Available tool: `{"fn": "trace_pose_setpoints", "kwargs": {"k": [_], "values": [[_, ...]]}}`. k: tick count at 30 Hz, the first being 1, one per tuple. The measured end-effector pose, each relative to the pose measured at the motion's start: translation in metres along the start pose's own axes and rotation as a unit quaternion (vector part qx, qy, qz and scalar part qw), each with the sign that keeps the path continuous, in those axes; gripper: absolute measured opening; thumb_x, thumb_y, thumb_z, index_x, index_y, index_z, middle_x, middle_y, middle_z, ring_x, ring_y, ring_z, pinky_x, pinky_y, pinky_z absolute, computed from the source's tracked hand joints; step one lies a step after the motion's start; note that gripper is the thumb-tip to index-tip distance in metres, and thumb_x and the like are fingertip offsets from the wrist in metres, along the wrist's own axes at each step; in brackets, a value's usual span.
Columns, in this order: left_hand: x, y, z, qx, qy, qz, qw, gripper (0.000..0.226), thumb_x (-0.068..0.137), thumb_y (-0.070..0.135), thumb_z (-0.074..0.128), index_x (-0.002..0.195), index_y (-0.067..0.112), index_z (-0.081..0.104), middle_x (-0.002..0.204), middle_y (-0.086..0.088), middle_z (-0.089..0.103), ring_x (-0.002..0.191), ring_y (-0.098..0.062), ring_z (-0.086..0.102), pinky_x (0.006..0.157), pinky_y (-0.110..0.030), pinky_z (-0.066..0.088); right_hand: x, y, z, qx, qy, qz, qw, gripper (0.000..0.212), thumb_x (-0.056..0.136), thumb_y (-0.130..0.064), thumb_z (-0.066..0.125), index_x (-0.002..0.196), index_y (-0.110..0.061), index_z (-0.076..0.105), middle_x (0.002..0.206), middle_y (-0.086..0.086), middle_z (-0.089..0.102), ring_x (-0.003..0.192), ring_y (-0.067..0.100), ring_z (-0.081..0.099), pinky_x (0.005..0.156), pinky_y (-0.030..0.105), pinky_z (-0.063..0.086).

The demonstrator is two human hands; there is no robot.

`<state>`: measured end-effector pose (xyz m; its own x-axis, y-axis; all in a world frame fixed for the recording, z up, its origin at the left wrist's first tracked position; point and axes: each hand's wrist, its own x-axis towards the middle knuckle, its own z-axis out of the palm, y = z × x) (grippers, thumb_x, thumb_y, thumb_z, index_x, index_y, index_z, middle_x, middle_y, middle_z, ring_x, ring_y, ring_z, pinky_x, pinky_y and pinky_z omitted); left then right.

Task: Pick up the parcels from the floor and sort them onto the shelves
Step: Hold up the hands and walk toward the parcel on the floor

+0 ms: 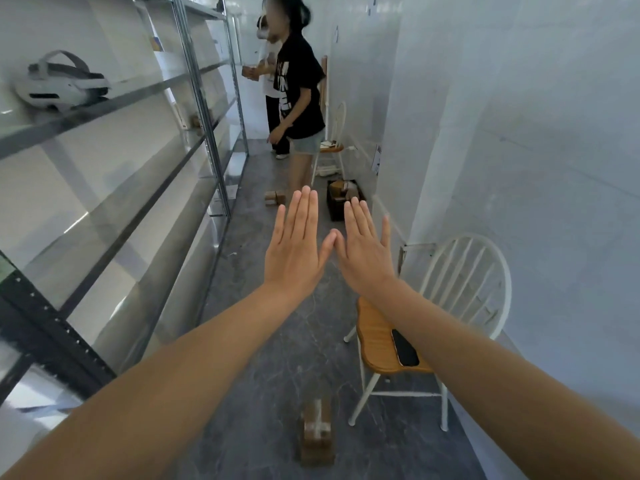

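Both arms stretch forward over the aisle. My left hand (294, 242) and my right hand (363, 245) are flat with straight fingers, backs up, thumbs touching, holding nothing. A brown taped parcel (317, 434) lies on the dark floor below and between my forearms. Farther down the aisle, small brown parcels (275, 198) sit on the floor, and a black crate (334, 209) with more parcels stands by the right wall. The metal shelves (145, 188) run along the left side.
A white headset (60, 83) rests on an upper shelf. A white chair with a wooden seat (375, 344) carrying a black phone (404, 348) stands to the right. Two people (299, 95) stand in the aisle ahead, beside a second chair (334, 147).
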<state>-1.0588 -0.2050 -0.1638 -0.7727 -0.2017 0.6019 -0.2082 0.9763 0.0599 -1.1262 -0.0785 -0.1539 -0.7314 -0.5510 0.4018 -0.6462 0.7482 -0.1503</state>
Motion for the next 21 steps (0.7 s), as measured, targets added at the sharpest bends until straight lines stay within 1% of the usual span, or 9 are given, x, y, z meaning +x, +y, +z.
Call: {"fn": "trace_pose_setpoints", "kwargs": {"k": [3,6,9,12,16,18,21], "values": [[-0.002,0.000,0.013,-0.004,-0.012,-0.009,1.000,0.073,0.108,0.051,0.017,0.162,0.006,-0.001,0.172,-0.010,-0.003,0.159,-0.019,-0.004,0.129,-0.039,-0.003,0.002,0.003,0.015,0.021,-0.020,-0.001,1.000,0.060,0.107,-0.039,0.013,0.159,-0.011,0.003,0.168,0.003,-0.002,0.154,0.016,-0.009,0.122,0.048,-0.010],[-0.005,-0.006,0.024,-0.006,-0.021,-0.013,1.000,0.072,0.108,0.050,0.017,0.162,0.005,-0.001,0.172,-0.011,-0.002,0.159,-0.020,-0.003,0.130,-0.041,0.000,0.005,0.002,0.028,0.024,-0.033,0.000,0.999,0.059,0.108,-0.037,0.014,0.159,-0.011,0.001,0.168,0.003,-0.003,0.154,0.016,-0.009,0.123,0.048,-0.010],[-0.007,-0.015,0.036,-0.021,-0.024,-0.027,0.999,0.071,0.109,0.048,0.017,0.162,0.005,-0.001,0.172,-0.010,-0.002,0.159,-0.020,-0.004,0.130,-0.040,-0.001,0.013,-0.004,0.042,0.024,-0.044,-0.004,0.999,0.059,0.108,-0.036,0.014,0.159,-0.010,0.003,0.168,0.005,-0.002,0.154,0.017,-0.008,0.124,0.047,-0.008],[-0.010,-0.029,0.049,-0.035,-0.027,-0.039,0.998,0.070,0.109,0.046,0.019,0.162,0.004,0.002,0.172,-0.012,0.001,0.159,-0.020,-0.002,0.129,-0.038,-0.003,0.021,-0.014,0.057,0.013,-0.055,-0.010,0.998,0.059,0.108,-0.035,0.015,0.159,-0.009,0.003,0.168,0.006,-0.001,0.154,0.018,-0.007,0.125,0.044,-0.007],[-0.010,-0.061,0.068,-0.056,-0.050,-0.049,0.996,0.071,0.108,0.047,0.019,0.162,0.005,0.001,0.172,-0.011,0.001,0.159,-0.020,-0.002,0.129,-0.037,-0.006,0.035,-0.032,0.080,0.015,-0.077,-0.014,0.997,0.058,0.109,-0.033,0.017,0.158,-0.006,0.003,0.168,0.009,-0.001,0.154,0.020,-0.007,0.125,0.040,-0.007],[-0.008,-0.076,0.079,-0.066,-0.060,-0.041,0.995,0.071,0.109,0.046,0.020,0.162,0.004,0.002,0.172,-0.011,0.001,0.159,-0.021,-0.001,0.129,-0.038,-0.005,0.042,-0.040,0.093,0.020,-0.085,-0.007,0.996,0.058,0.109,-0.030,0.020,0.158,-0.005,0.004,0.168,0.011,0.000,0.155,0.021,-0.006,0.125,0.039,-0.006],[-0.003,-0.095,0.097,-0.072,-0.065,-0.027,0.995,0.069,0.109,0.043,0.023,0.162,0.003,0.006,0.172,-0.013,0.005,0.159,-0.023,0.003,0.130,-0.041,0.003,0.054,-0.050,0.114,0.037,-0.099,0.016,0.994,0.058,0.108,-0.030,0.021,0.158,-0.004,0.006,0.167,0.012,0.001,0.155,0.022,-0.004,0.125,0.037,-0.006]]}}
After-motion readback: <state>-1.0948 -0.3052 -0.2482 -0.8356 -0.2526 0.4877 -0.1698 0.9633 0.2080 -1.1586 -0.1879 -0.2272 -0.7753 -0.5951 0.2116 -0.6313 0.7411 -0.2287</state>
